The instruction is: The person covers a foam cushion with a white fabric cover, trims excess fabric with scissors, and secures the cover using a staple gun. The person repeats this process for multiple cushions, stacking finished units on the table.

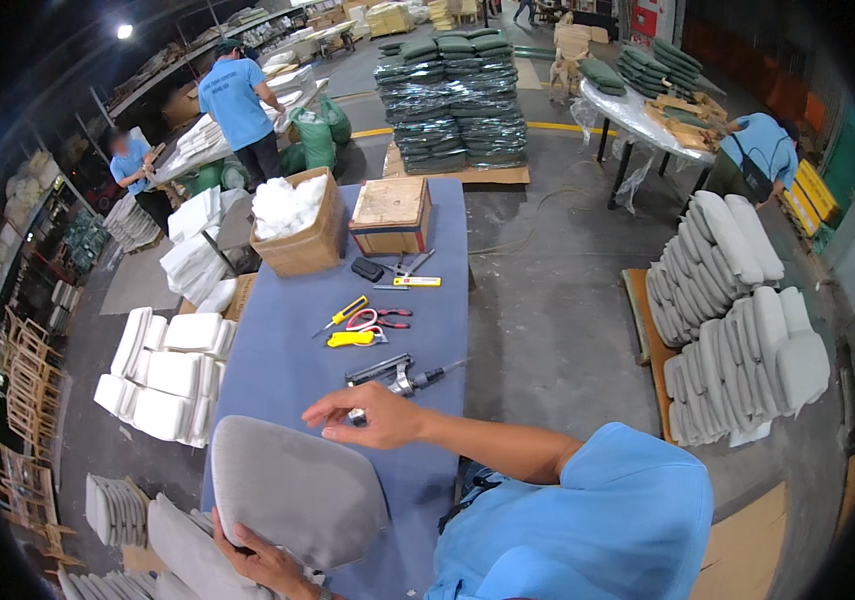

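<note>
A grey, rounded seat cushion (297,490) lies tilted at the near end of a table with a blue cover (417,345). My left hand (262,560) grips its lower left edge, thumb on the upper face and the other fingers partly hidden. Over the cushion's far right edge hovers my right hand (377,415), fingers stretched out and holding nothing. Just behind that hand a metal air tool (402,380), like a staple gun, rests on the table, partly covered by it.
Scissors (362,320), a yellow cutter (350,339) and a yellow-handled screwdriver (349,308) lie mid-table. Farther back stand a carton of white stuffing (297,262) and a wooden box (392,240). Stacked grey cushions (737,350) stand right, white cushions (167,380) left. Several co-workers work beyond.
</note>
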Demonstrator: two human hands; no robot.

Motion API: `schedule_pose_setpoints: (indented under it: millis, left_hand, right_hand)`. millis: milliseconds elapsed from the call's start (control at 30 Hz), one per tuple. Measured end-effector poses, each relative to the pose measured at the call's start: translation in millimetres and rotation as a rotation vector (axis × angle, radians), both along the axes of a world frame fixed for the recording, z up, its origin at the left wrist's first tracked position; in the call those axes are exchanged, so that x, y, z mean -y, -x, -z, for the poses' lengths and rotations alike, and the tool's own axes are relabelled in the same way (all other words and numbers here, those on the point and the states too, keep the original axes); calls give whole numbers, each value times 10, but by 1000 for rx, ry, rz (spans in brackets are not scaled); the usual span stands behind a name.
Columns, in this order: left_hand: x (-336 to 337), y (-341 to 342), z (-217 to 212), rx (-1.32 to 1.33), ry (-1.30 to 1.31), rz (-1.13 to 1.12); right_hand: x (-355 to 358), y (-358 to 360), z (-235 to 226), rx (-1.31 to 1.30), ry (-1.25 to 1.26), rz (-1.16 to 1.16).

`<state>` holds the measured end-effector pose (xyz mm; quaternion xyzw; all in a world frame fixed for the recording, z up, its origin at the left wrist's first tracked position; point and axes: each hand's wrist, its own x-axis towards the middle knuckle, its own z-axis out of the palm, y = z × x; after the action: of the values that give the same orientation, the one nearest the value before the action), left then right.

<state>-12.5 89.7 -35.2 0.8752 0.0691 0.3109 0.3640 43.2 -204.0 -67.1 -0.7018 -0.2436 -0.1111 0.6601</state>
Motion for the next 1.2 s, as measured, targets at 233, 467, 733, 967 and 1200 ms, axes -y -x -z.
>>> schedule_pose_setpoints:
  millis: [233,467,733,967,1200]
  left_hand:
    - [-104,126,245,139,159,300]
    - [577,422,76,168,171,547]
    - [517,510,124,207,-11,513]
    - [415,387,12,76,-35,445]
    - [459,296,105,145,87,338]
  right_hand:
    - [51,735,-535,29,-369,-66]
    - [-465,486,-735,505,142,218]
    - [-961,119,-478,520,383,195]
    - [-1052,-209,-957,18,670,58]
    - [-1293,-538,-622,67,337,242]
